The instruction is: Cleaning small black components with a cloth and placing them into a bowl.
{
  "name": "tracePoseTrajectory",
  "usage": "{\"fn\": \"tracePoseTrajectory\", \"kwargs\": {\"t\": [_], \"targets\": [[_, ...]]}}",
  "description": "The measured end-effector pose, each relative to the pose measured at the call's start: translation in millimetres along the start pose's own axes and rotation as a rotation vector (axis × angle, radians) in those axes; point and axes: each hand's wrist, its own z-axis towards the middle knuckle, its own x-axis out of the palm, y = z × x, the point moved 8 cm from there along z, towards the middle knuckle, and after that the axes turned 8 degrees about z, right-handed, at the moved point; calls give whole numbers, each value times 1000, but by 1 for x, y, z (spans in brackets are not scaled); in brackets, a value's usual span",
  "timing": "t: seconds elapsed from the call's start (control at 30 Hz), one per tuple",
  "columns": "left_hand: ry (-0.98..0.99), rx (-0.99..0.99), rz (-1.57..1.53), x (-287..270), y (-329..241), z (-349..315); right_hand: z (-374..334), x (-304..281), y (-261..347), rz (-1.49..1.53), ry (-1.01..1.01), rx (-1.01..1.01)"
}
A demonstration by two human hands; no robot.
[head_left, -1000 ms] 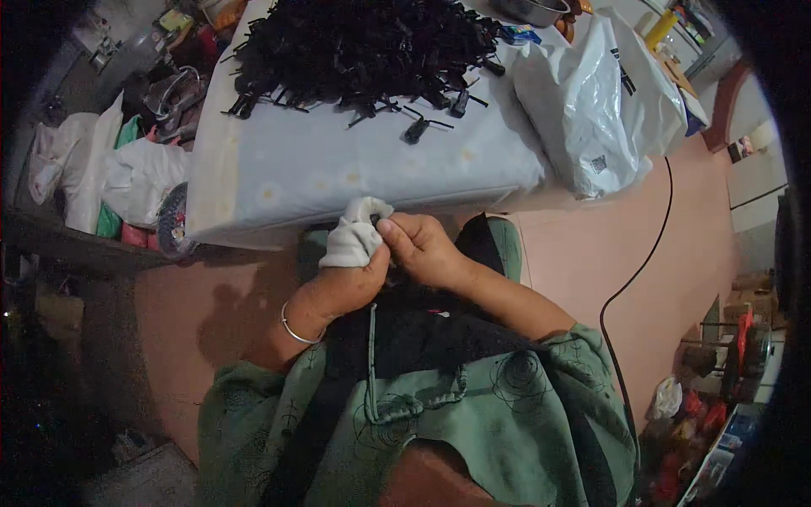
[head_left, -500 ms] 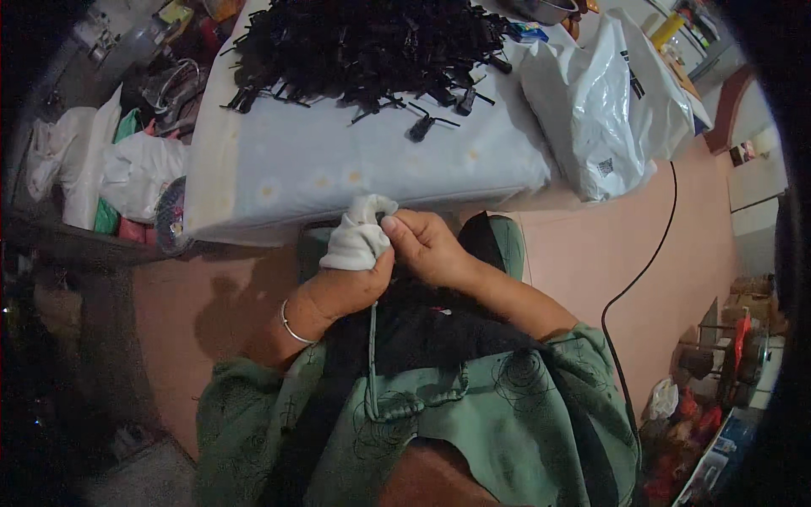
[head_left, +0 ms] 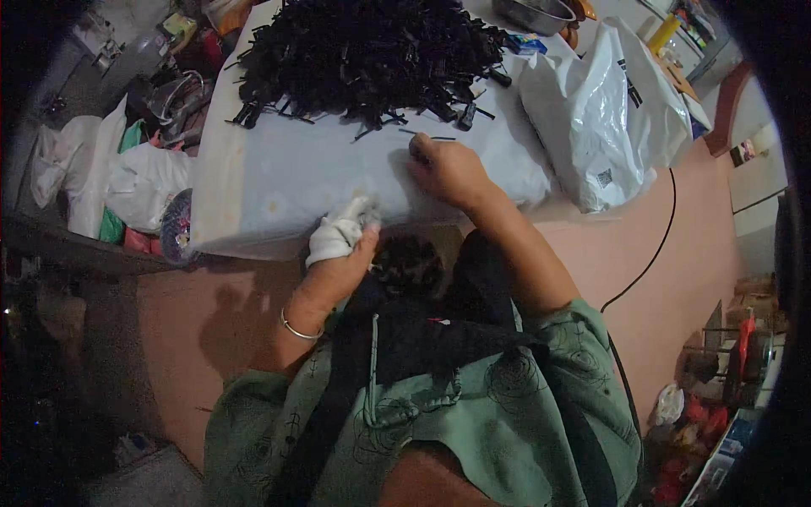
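Observation:
My right hand (head_left: 448, 173) is over the tabletop, its fingers closed on a small black plastic piece with thin prongs (head_left: 427, 135); only the prongs stick out past my fingertips. Just short of the table's near edge is my left hand (head_left: 338, 237), its fingers covered by a white cloth glove (head_left: 336, 232) and its thumb bare. The gloved fingertips are smeared by motion, so what they hold, if anything, does not show. A large heap of similar black pieces (head_left: 372, 63) covers the far part of the table (head_left: 279, 173).
A white plastic bag (head_left: 570, 118) stands at the table's right side, near a metal bowl (head_left: 541, 15) at the back. Below the near edge, between my knees, lie several dark pieces (head_left: 410, 264). White bags (head_left: 148, 182) crowd the left, and a black cable (head_left: 646, 275) crosses the floor at right.
My hands have come apart. The right one has moved forward onto the table and taken hold of the single black piece lying before the heap. My left hand has shifted slightly left.

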Motion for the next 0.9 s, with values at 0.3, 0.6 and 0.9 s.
{"fn": "tracePoseTrajectory", "kwargs": {"t": [0.3,0.6,0.9], "targets": [[-82,59,-415,-10,-5,10,-65,-2,92,1480,532,33],[260,-233,-871,17,-26,-13,-67,1,67,1250,249,165],[41,34,-430,0,-50,-9,-76,-45,101,702,-109,-197]]}}
